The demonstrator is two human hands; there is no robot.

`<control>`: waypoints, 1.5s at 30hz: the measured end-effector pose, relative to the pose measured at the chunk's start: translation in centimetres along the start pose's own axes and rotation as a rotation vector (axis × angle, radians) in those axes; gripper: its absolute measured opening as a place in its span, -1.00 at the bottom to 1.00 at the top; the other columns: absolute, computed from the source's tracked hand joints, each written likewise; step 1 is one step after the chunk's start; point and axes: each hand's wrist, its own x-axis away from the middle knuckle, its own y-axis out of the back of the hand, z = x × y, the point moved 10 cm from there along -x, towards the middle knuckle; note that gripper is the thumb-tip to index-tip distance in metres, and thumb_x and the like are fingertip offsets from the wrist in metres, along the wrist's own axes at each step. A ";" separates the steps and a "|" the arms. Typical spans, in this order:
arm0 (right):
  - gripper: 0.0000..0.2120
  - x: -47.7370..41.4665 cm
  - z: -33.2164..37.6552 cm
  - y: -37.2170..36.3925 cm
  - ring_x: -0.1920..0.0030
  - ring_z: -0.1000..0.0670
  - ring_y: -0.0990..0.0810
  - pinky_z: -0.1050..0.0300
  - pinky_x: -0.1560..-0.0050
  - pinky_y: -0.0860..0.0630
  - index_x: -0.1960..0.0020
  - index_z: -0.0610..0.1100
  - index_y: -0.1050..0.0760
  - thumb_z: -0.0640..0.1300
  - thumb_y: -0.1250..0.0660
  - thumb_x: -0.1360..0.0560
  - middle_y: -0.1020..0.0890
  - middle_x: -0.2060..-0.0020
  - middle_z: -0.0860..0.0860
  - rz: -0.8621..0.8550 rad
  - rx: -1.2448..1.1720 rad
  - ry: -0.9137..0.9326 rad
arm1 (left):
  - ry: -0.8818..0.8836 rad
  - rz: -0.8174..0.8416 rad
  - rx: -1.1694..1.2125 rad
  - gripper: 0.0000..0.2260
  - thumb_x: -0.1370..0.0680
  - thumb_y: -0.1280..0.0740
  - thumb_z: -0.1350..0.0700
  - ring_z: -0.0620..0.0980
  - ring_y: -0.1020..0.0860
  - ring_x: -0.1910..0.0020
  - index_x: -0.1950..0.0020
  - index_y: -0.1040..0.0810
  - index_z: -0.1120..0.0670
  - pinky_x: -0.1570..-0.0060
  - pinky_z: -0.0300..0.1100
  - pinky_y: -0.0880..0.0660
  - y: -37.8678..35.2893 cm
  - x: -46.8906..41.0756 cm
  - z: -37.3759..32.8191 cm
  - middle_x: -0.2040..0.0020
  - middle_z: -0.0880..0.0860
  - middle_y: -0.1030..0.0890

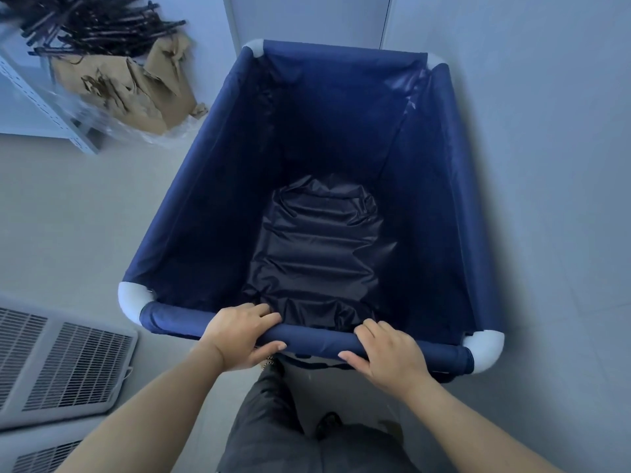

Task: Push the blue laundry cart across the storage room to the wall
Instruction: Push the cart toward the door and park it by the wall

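Note:
The blue laundry cart (205,186) fills the middle of the view, a deep fabric bin with white corner joints and a dark crumpled bag lying on its bottom. My left hand (239,336) grips the near padded rail left of centre, fingers curled over the top. My right hand (389,353) grips the same rail to the right. The cart's right side runs close along the pale wall (546,165), and its far end sits near the corner of the room.
Torn brown cardboard (136,87) and a heap of black hangers (92,25) lie by a metal shelf leg (82,131) at the far left. White grilled units (68,367) stand on the floor at the near left. My legs are below the rail.

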 end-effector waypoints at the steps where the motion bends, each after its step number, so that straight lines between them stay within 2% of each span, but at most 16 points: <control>1: -0.54 0.0 0.0 0.0 0.44 0.11 -0.44 0.26 0.57 -0.30 0.26 -0.02 -0.48 0.32 -0.05 -0.45 -0.49 0.40 0.12 -0.002 0.001 -0.003 | 0.003 -0.002 -0.002 -0.52 -0.47 0.04 -0.35 0.01 -0.51 0.13 -0.11 -0.44 -0.08 0.30 -0.14 -0.36 0.0 0.0 0.0 0.06 -0.07 -0.52; 17: -0.55 0.2 0.0 -0.2 0.45 0.12 -0.43 0.28 0.56 -0.29 0.29 -0.01 -0.48 0.31 -0.06 -0.44 -0.48 0.42 0.13 -0.018 0.014 -0.006 | 0.001 -0.051 -0.005 -0.55 -0.45 0.00 -0.33 0.01 -0.52 0.21 -0.04 -0.47 -0.07 0.37 -0.15 -0.33 0.2 0.3 -0.2 0.12 -0.07 -0.54; 24: -0.52 0.0 -0.1 -0.4 0.46 0.12 -0.43 0.28 0.56 -0.25 0.29 -0.01 -0.47 0.32 -0.02 -0.45 -0.48 0.43 0.12 0.061 0.022 -0.027 | 0.019 -0.019 -0.001 -0.50 -0.44 0.07 -0.36 -0.01 -0.50 0.12 -0.10 -0.43 -0.08 0.27 -0.14 -0.36 0.3 0.2 0.0 0.06 -0.08 -0.51; 26: -0.50 0.0 -0.3 -0.7 0.42 0.10 -0.44 0.26 0.52 -0.27 0.26 -0.03 -0.47 0.34 0.00 -0.46 -0.49 0.39 0.11 0.114 -0.009 -0.039 | 0.024 0.004 0.023 -0.53 -0.46 0.03 -0.35 -0.02 -0.50 0.09 -0.11 -0.42 -0.09 0.25 -0.17 -0.32 0.2 0.1 0.1 0.05 -0.08 -0.50; 30: -0.42 0.1 -0.5 -1.9 0.21 0.03 -0.48 0.17 0.32 -0.35 0.03 -0.07 -0.45 0.37 0.09 -0.46 -0.52 0.18 0.08 0.220 -0.108 -0.045 | 0.053 0.009 0.056 -0.60 -0.52 -0.08 -0.30 -0.02 -0.49 0.02 -0.20 -0.41 -0.11 0.10 -0.18 -0.31 0.5 0.4 -0.1 -0.02 -0.07 -0.50; 35: -0.47 0.2 -0.3 -2.4 0.06 0.00 -0.47 0.15 0.09 -0.37 -0.12 -0.09 -0.42 0.32 -0.01 -0.51 -0.50 0.03 0.05 0.338 -0.149 -0.014 | 0.131 -0.008 0.084 -0.58 -0.54 -0.08 -0.28 -0.06 -0.48 -0.09 -0.32 -0.34 -0.13 -0.12 -0.14 -0.36 1.1 1.9 0.2 -0.13 -0.09 -0.50; 38: -0.52 0.1 -0.2 -2.4 0.03 0.00 -0.45 0.18 0.09 -0.30 -0.14 -0.10 -0.40 0.29 -0.07 -0.52 -0.48 -0.01 0.03 0.389 -0.164 0.000 | 0.166 0.028 0.102 -0.61 -0.56 -0.09 -0.23 -0.07 -0.47 -0.13 -0.34 -0.32 -0.14 -0.17 -0.15 -0.33 1.1 2.3 0.9 -0.17 -0.10 -0.49; 45: -0.55 0.0 0.2 -1.9 0.00 0.01 -0.45 0.16 0.06 -0.36 -0.15 -0.11 -0.39 0.25 -0.10 -0.54 -0.47 -0.04 0.02 0.427 -0.168 -0.015 | 0.174 0.098 0.143 -0.65 -0.58 -0.13 -0.16 -0.04 -0.45 -0.14 -0.34 -0.31 -0.11 -0.13 -0.16 -0.30 0.7 1.7 1.0 -0.19 -0.06 -0.48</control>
